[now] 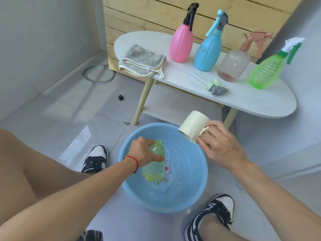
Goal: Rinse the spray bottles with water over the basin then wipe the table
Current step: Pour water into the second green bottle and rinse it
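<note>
The left hand [141, 151] grips the uncapped yellow-green spray bottle [153, 164] by its shoulder over the blue basin [194, 193]; thin, light plastic, likely slippery when wet, so holding near the neck suits it. The right hand [220, 145] clasps a cream mug [192, 125] by its handle, tipped toward the basin.

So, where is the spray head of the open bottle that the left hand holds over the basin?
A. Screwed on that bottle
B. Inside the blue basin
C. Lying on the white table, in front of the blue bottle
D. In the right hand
C: the green and grey spray head lies on the white table in front of the blue spray bottle, while the yellow-green bottle gripped by the left hand has a bare neck.
</note>
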`<state>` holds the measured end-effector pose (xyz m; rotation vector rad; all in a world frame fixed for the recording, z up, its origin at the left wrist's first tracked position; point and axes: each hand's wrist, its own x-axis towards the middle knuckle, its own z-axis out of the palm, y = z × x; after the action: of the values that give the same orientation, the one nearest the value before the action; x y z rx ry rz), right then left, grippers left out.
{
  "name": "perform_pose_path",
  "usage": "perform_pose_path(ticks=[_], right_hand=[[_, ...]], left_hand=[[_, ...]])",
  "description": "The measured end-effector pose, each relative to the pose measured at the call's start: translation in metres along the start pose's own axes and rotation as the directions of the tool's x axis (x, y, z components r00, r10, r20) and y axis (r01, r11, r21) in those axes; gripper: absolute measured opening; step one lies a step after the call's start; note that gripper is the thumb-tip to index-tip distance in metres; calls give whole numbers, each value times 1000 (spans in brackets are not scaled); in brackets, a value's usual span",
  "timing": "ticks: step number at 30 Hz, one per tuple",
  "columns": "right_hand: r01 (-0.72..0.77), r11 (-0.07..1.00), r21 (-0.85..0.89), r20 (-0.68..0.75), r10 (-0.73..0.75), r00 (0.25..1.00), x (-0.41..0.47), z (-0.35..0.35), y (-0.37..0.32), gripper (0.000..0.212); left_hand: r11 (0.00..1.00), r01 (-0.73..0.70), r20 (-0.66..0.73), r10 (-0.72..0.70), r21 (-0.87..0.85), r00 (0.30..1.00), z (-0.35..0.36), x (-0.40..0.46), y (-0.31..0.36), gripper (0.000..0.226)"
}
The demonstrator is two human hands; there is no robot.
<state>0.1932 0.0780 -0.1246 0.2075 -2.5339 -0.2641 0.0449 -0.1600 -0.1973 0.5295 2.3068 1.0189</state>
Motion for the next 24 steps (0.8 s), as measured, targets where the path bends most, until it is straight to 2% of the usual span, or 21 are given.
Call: perform_pose_path(ticks=[3,6,8,11,14,17,20,24], right_hand=[[-214,967,139,26,212,977,7,-19,12,32],[-404,881,247,171,371,913,14,-45,27,43],[-564,754,337,265,498,825,16,-64,36,45],[-714,471,518,289,689,664,20,-89,55,42],[-705,221,674,203,862,465,22,-108,83,43],[-713,77,697,169,949,267,20,-110,112,46],[-758,-59,649,240,962,131,12,-96,136,46],[-746,-202,634,316,949,11,13,-79,153,37]], left_hand=[[999,-51,18,50,10,999,-10,-1,20,39],[995,-97,44,96,6,994,-20,2,42,53],[992,-123,45,123,18,991,-30,4,55,53],[986,-164,59,163,24,985,-46,15,80,37],[966,-251,87,246,62,965,-64,28,109,41],[953,-287,90,279,93,956,-81,39,131,67],[944,-315,86,307,102,948,-92,46,151,74],[940,-331,96,323,87,942,-101,50,177,64]])
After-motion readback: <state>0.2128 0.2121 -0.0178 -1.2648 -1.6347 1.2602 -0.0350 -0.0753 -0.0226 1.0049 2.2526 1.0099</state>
